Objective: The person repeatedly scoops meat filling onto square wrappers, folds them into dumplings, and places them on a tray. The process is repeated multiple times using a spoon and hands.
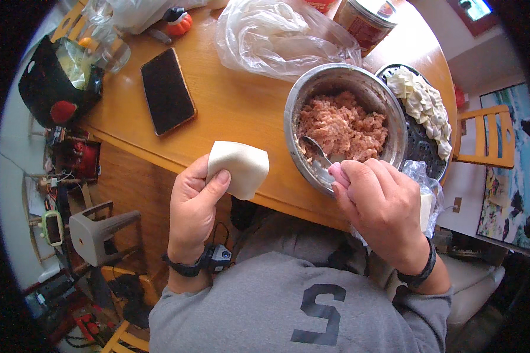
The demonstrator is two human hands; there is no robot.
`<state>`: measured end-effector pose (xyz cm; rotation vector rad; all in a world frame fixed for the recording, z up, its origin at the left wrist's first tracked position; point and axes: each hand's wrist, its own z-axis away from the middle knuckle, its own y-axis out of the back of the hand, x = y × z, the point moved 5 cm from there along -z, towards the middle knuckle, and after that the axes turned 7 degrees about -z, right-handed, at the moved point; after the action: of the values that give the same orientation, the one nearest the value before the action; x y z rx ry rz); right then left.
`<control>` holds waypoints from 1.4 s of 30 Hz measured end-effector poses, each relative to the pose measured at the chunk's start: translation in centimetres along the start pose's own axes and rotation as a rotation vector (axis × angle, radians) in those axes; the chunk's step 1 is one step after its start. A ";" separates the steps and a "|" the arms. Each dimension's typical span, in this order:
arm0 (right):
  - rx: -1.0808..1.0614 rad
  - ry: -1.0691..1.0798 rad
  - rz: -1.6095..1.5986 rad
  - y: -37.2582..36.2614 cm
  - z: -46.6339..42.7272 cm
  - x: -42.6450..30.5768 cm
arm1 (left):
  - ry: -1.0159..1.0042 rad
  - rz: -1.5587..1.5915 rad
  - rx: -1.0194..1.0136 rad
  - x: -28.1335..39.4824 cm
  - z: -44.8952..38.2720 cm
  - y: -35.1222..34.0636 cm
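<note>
My left hand (196, 198) holds a square dough wrapper (238, 170) between thumb and fingers, above the table's near edge. The wrapper's upper face is bare. In my right hand (380, 203) is a spoon (316, 148) with a pink handle end. Its metal bowl reaches into the stainless steel bowl (293, 163) and touches the ground meat (342, 125) along its near left side. A black perforated tray (424, 139) stands to the right of the bowl, with many folded dumplings (422, 106) heaped on it.
A smartphone (168, 92) lies on the wooden table (229, 112). Behind the bowl are a crumpled plastic bag (274, 35) and a can (366, 22). Clear plastic wrapping (428, 189) with pale wrappers sits beyond my right hand. A black container (62, 84) stands at the left edge.
</note>
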<state>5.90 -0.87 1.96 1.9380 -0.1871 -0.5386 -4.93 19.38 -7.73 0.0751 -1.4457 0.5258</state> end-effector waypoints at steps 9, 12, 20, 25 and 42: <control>0.046 -0.133 -0.286 2.5 0.9 0.4 | 0.005 0.004 -0.017 0.2 -0.5 -1.1; 0.041 -0.216 -0.366 2.9 1.2 1.1 | 0.015 0.013 -0.007 0.2 -0.5 -1.2; 0.199 -0.741 -0.989 2.3 2.8 4.2 | 0.035 0.122 -0.012 0.4 -0.5 -1.4; 0.349 -0.742 -1.223 2.0 3.0 5.1 | 0.092 0.286 -0.063 1.3 -0.6 -2.7; 0.213 0.236 -0.211 3.3 3.6 0.0 | 0.168 0.395 -0.271 2.9 -0.6 -8.3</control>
<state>4.65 -5.24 3.71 2.2254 0.1174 -0.4357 -1.10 13.11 -2.84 -0.4679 -1.3584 0.6347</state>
